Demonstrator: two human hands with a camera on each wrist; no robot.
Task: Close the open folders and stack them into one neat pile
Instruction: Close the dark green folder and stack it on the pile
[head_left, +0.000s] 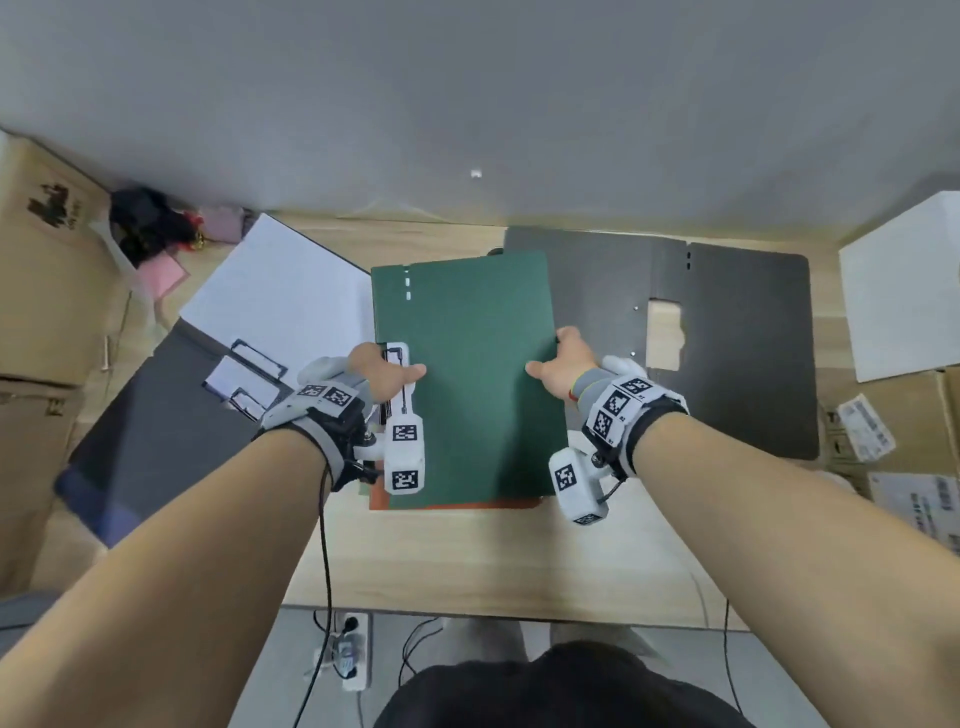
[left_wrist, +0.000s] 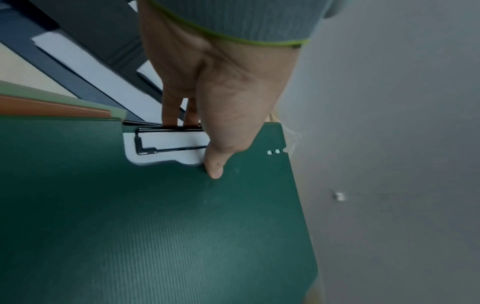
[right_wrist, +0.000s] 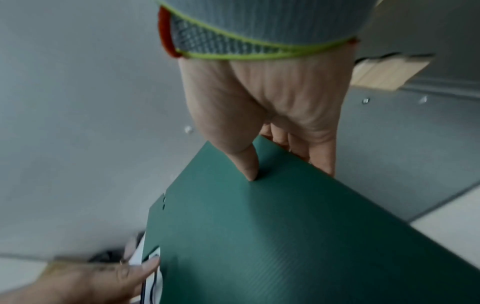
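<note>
A closed dark green folder (head_left: 467, 374) is held over the middle of the wooden desk (head_left: 467, 561), above an orange folder (head_left: 457, 504) whose edge peeks out below it. My left hand (head_left: 382, 371) grips its left edge by the clip window, thumb on top (left_wrist: 215, 170), fingers underneath. My right hand (head_left: 563, 366) grips the right edge the same way, thumb (right_wrist: 249, 164) on the cover. An open dark folder with white paper (head_left: 270, 312) lies to the left. An open grey folder (head_left: 727, 338) lies flat to the right.
Cardboard boxes (head_left: 47, 270) stand at the left edge and a white box (head_left: 904, 291) plus labelled cartons (head_left: 883, 447) at the right. A grey wall (head_left: 467, 104) backs the desk. Cables and a power strip (head_left: 348, 649) lie on the floor below the front edge.
</note>
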